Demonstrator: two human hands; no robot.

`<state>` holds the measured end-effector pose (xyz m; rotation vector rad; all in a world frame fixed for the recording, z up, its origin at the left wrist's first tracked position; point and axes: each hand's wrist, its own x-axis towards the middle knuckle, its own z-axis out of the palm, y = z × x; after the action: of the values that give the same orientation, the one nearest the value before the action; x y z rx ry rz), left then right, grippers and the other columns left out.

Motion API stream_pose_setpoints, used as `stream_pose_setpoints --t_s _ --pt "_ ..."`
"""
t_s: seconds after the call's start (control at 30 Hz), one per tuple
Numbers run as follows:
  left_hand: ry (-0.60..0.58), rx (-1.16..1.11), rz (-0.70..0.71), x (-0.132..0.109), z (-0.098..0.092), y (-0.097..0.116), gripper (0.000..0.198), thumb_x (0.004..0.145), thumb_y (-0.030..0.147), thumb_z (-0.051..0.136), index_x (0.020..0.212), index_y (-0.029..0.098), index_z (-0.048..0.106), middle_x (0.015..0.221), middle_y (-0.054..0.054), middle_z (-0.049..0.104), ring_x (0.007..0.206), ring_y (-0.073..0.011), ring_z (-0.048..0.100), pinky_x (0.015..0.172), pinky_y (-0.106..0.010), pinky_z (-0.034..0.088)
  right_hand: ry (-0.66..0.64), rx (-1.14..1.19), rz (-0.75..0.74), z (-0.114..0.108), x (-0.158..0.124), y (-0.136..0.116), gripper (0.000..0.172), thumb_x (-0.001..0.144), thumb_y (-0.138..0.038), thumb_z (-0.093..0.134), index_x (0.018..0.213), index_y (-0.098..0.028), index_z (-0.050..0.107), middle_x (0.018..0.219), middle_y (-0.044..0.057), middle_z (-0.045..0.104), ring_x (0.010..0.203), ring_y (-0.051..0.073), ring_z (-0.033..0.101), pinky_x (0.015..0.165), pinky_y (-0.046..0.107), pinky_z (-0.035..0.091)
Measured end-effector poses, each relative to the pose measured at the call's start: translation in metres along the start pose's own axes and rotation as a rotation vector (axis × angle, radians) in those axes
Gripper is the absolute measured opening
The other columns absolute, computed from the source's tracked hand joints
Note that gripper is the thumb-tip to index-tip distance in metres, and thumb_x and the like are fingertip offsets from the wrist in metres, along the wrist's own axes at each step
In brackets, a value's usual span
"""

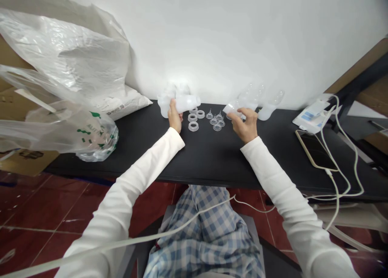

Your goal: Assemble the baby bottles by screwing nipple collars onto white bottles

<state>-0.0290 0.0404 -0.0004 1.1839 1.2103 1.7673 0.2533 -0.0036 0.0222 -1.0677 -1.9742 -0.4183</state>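
My left hand (175, 118) is wrapped around a translucent white baby bottle (186, 103), tilted on its side with its neck pointing right. More pale bottles (165, 102) are bunched behind and beside that hand. Several clear collar rings (193, 126) lie just to its right, followed by a cluster of clear nipples (217, 122). My right hand (245, 124) has its fingers curled together by a clear piece (232, 109); the fingertips partly hide what they grip. Behind it stand bottles with clear domed covers (250, 94), and another covered bottle (270, 105) leans at their right.
Large plastic bags (69, 55) and a cardboard box (28, 160) crowd the left end of the black table (212, 160). On the right lie a phone (316, 150), a white-and-blue packet (312, 115) and looping white cables (345, 185). One cable crosses my lap.
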Motion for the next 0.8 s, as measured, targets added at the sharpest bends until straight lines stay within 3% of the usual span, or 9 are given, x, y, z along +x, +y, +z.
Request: stream_pose_setpoints --t_s 0.1,0.2,0.3,0.43,0.6,0.8 --pt "-0.006 -0.084 -0.066 0.003 0.002 0.002 0.073 0.081 0.092 0.033 0.098 0.024 0.054 0.067 -0.001 0.055 0.051 -0.0129 0.048 0.044 -0.027 0.033 0.102 -0.043 0.014 0.0 0.002 -0.001 0.024 0.099 -0.038 0.056 0.119 -0.03 0.068 0.115 0.012 0.057 0.112 0.028 0.055 0.096 0.05 0.05" --pt "-0.065 -0.051 -0.014 -0.003 0.008 0.006 0.059 0.083 0.077 0.056 0.114 0.027 0.045 0.101 -0.007 0.068 0.082 -0.0173 0.067 0.063 -0.03 0.051 0.117 -0.058 0.003 0.002 0.003 -0.004 0.035 0.098 -0.042 0.056 0.127 -0.024 0.063 0.112 0.014 0.056 0.104 0.027 0.055 0.09 0.048 0.049" --pt "-0.118 0.067 0.042 -0.007 0.013 0.01 0.054 0.085 0.054 0.071 0.119 0.03 0.037 0.121 -0.008 0.067 0.11 -0.02 0.068 0.087 -0.035 0.055 0.077 -0.054 0.018 0.006 0.001 -0.005 0.037 0.098 -0.043 0.053 0.125 -0.021 0.064 0.104 0.013 0.056 0.097 0.027 0.054 0.087 0.046 0.047" --pt "-0.202 0.202 0.096 0.001 0.022 0.011 0.054 0.087 0.035 0.073 0.124 0.03 0.034 0.143 -0.011 0.058 0.128 -0.0206 0.061 0.1 -0.037 0.052 0.056 -0.054 0.023 0.011 0.0 -0.006 0.036 0.098 -0.042 0.051 0.122 -0.019 0.066 0.101 0.013 0.056 0.095 0.027 0.055 0.084 0.043 0.044" --pt "-0.358 0.242 -0.033 0.03 0.055 0.002 0.04 0.093 0.025 0.064 0.123 0.021 0.038 0.133 -0.017 0.064 0.122 -0.0207 0.066 0.107 -0.038 0.048 0.103 -0.101 -0.024 0.012 0.001 -0.006 0.033 0.097 -0.041 0.052 0.118 -0.019 0.066 0.098 0.012 0.059 0.091 0.026 0.056 0.081 0.041 0.045" --pt "-0.303 0.751 -0.092 0.045 0.085 -0.002 0.065 0.086 0.023 0.072 0.138 0.003 0.038 0.132 -0.035 0.061 0.129 -0.0393 0.061 0.108 -0.047 0.041 0.133 -0.086 -0.035 0.012 0.003 -0.007 0.03 0.096 -0.039 0.053 0.113 -0.018 0.067 0.097 0.012 0.06 0.09 0.026 0.057 0.082 0.042 0.047"
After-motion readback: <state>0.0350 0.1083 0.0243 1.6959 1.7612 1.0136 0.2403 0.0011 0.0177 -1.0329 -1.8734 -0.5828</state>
